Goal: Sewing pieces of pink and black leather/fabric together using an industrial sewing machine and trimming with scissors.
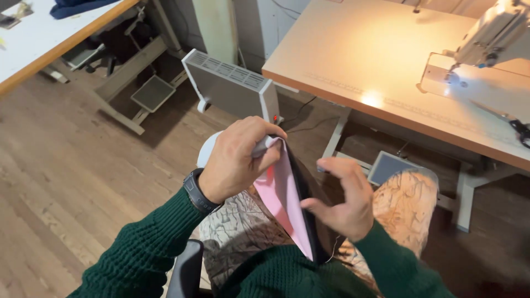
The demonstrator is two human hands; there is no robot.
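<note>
left hand (234,163) grip clenched on pink-lined dark fabric piece (292,201), right hand (342,198) loosely open against its dark edge

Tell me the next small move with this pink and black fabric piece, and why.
Probably close the right hand on the fabric piece: its fingers are spread beside the black edge, while the left hand alone pinches the top corner, so the piece hangs loose over the lap.

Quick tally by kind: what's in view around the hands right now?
Hands: 2, left and right, both on the fabric
Fabric piece, pink and black: 1
Sewing machine: 1
Tables: 2
Heater: 1
Pedals: 2
Wristwatch: 1
Total: 10
</note>
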